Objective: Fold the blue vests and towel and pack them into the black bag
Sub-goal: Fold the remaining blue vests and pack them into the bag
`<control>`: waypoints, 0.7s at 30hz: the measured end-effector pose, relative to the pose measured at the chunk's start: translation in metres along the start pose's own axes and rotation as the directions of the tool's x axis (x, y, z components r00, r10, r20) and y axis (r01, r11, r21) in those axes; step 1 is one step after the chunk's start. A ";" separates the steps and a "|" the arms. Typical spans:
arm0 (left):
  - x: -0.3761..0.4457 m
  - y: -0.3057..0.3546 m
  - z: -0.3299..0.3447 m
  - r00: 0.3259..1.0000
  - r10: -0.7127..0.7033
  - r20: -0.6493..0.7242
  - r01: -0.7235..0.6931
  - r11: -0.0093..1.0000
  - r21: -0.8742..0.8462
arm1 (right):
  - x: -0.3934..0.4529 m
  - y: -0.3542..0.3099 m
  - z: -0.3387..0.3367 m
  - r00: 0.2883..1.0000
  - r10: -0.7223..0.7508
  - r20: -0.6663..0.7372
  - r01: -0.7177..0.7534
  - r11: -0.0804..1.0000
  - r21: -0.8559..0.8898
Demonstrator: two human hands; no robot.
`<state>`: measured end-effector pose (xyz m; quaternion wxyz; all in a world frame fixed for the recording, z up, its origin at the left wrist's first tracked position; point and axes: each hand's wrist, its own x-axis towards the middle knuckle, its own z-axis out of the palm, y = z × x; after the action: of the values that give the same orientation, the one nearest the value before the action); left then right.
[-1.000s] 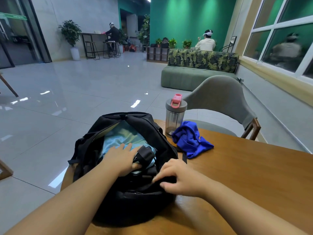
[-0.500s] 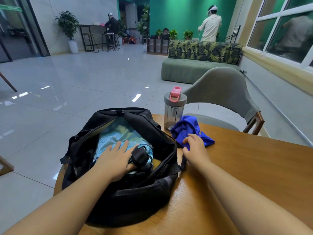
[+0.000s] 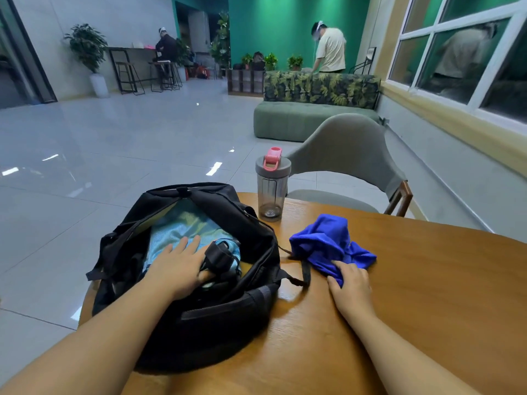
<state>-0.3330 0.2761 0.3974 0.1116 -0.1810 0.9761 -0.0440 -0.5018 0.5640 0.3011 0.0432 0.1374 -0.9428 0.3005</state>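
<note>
I see a wide hall with a glossy grey tiled floor [image 3: 119,143], a green back wall [image 3: 285,27] and white-framed windows [image 3: 462,49] along the right side. A green sofa [image 3: 310,115] with a leaf-print back stands mid-room; a person in a pale shirt [image 3: 329,49] bends behind it, and another sits at a high counter far left beside a potted plant [image 3: 85,49]. A grey chair [image 3: 348,158] is pushed up to the far edge of my round wooden table [image 3: 427,295]. On the table's left part sits the open black bag [image 3: 199,323], with a light blue folded cloth [image 3: 182,229] inside. My left hand [image 3: 176,269] lies on that cloth, fingers fairly straight, the thumb side against a black strap buckle. Right of the bag lies the crumpled blue vest [image 3: 328,243]; my right hand [image 3: 350,283] pinches its near edge. A clear bottle [image 3: 271,186] with grey lid and pink clasp stands upright behind, between bag and vest
</note>
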 end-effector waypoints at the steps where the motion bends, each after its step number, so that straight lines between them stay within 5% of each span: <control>1: -0.002 0.001 -0.001 1.000 -0.002 -0.002 0.002 1.000 0.001 | -0.008 0.005 -0.005 1.000 0.003 -0.015 -0.003 1.000 -0.014; 6: -0.012 0.004 -0.010 0.988 0.020 -0.153 -0.026 0.999 -0.033 | -0.039 0.023 -0.022 0.990 -0.138 0.036 0.135 0.987 0.084; 10: -0.020 0.014 -0.030 0.989 -0.067 -0.133 0.024 0.953 -0.302 | -0.055 0.025 -0.035 0.990 -0.135 0.037 0.126 0.974 0.186; 15: -0.039 0.061 -0.039 0.961 -0.149 -0.235 -0.038 0.767 -0.641 | -0.080 0.025 -0.053 0.996 -0.078 0.049 0.058 0.944 0.325; 21: -0.054 0.125 -0.035 0.847 0.118 -0.519 -0.345 0.865 -0.365 | -0.101 0.030 -0.056 0.986 -0.065 0.152 0.018 0.957 0.289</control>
<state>-0.3345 0.4135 0.4262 -0.1735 -0.0625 0.9712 0.1511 -0.4140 0.6436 0.3133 -0.0467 0.1857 -0.8867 0.4208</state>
